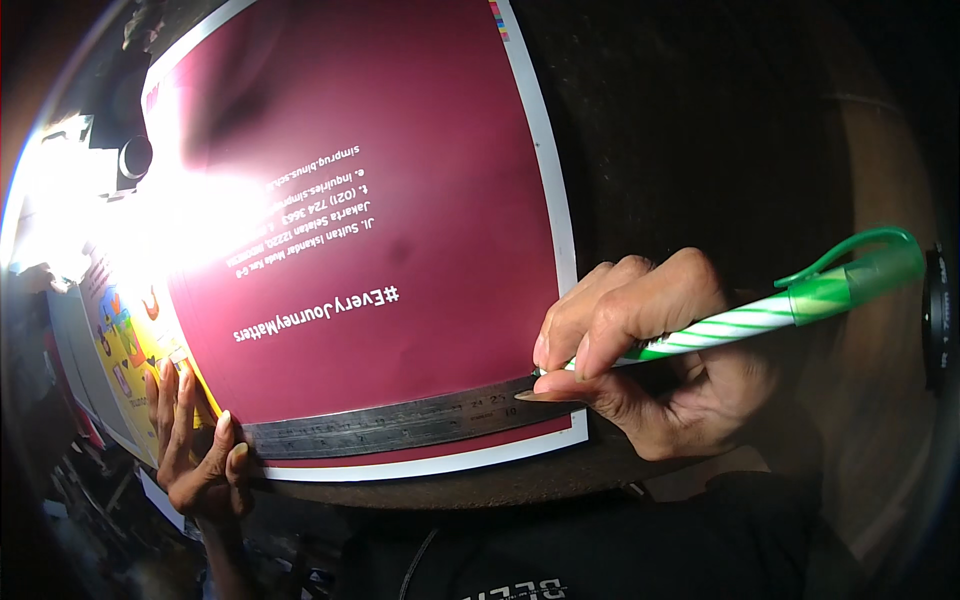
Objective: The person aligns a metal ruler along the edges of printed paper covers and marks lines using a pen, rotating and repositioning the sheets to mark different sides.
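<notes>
My right hand [660, 360] is closed around a green and white striped ballpoint pen [740, 318], its green cap on the back end. The pen's tip is at the far edge of a steel ruler [400, 428], near the ruler's right end. The ruler lies across the near end of a maroon printed sheet [430, 200] with a white border. At the ruler's left end, my left hand [200, 455] is open, fingers spread. Its fingertips rest by the ruler and over a yellow printed sheet [140, 350]. Whether they press on the ruler itself, I cannot tell.
Strong glare [190, 220] washes out the left side of the maroon sheet. A dark round object [134, 158] sits beside the glare. Dark table surface [700, 140] extends to the right. My black shirt [620, 550] is at the near edge.
</notes>
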Demonstrator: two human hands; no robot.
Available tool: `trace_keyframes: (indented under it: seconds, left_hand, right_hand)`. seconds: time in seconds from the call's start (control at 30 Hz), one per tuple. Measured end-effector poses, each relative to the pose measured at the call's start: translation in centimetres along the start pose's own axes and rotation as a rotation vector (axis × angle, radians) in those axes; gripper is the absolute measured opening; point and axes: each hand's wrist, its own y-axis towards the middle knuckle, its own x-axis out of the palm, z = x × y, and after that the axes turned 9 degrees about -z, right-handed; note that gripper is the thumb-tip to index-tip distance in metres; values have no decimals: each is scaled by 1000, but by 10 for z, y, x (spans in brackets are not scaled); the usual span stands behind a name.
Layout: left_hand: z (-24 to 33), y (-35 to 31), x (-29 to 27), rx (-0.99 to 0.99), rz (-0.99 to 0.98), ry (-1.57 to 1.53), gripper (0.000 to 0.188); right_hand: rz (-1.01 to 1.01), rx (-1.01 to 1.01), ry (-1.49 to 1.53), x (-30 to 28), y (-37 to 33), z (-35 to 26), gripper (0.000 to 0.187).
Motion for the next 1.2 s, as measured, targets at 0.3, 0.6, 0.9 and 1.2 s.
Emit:
trace_keyframes:
  seconds: [0.3,0.6,0.9,1.2]
  left_hand:
    - [2,5,-2,12,-8,-7,37]
    - [0,2,-4,-12,-42,-4,29]
    - [7,6,-26,46,-45,-131,19]
    - [129,177,9,101,69,32,61]
  right_hand:
    - [-2,113,176,9,-9,1,10]
    - [71,-163,72,17,-6,11,21]
    - [152,252,-477,-51,-17,-60,11]
    - [-82,495,-761,-45,-90,-48,21]
